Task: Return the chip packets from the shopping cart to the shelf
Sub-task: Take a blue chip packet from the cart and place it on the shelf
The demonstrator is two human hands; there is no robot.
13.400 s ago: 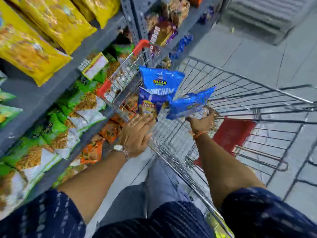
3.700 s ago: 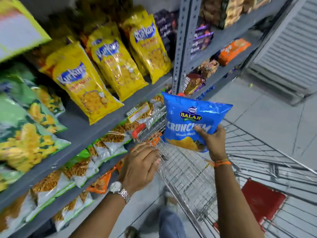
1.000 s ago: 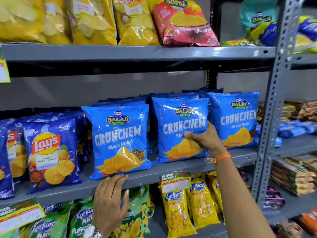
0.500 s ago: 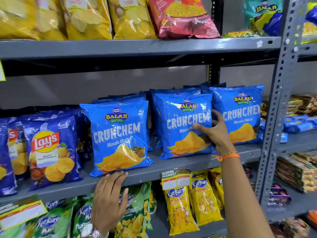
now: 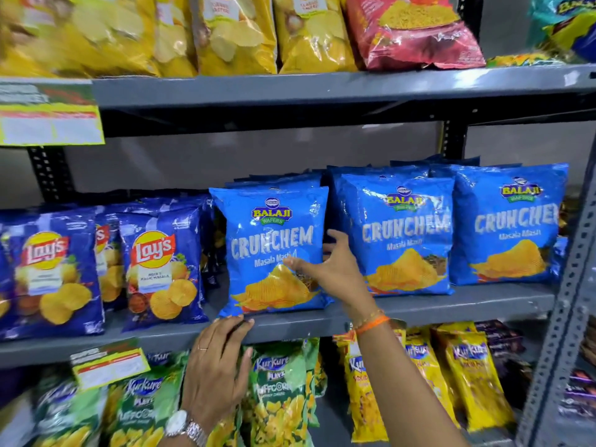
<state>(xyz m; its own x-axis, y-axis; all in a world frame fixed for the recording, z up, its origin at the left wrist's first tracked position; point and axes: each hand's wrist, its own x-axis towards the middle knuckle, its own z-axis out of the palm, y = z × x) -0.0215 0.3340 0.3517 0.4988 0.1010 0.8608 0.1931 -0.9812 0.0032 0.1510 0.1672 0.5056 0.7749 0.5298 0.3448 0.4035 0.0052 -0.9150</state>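
Note:
Three blue Crunchem chip packets stand upright in a row on the grey middle shelf [image 5: 458, 305]: a left packet [image 5: 271, 233], a middle packet [image 5: 403, 233] and a right packet [image 5: 512, 224]. More blue packets stand behind them. My right hand [image 5: 329, 269] is open with fingers spread. It sits at the left packet's right edge, in the gap to the middle packet, with the thumb on the left packet's front. My left hand [image 5: 219, 359] lies open and flat against the shelf's front edge, just below the left packet. The shopping cart is out of view.
Blue Lay's packets [image 5: 158, 269] fill the shelf to the left. Green Kurkure bags [image 5: 277, 391] and yellow Kurkure bags [image 5: 464, 379] hang below. Yellow chip bags [image 5: 235, 33] and a red bag [image 5: 416, 30] sit on the upper shelf. A grey upright post [image 5: 571, 308] stands on the right.
My right hand has let go of the middle Crunchem packet and moved left to the left packet's right edge. My left hand stays on the shelf edge.

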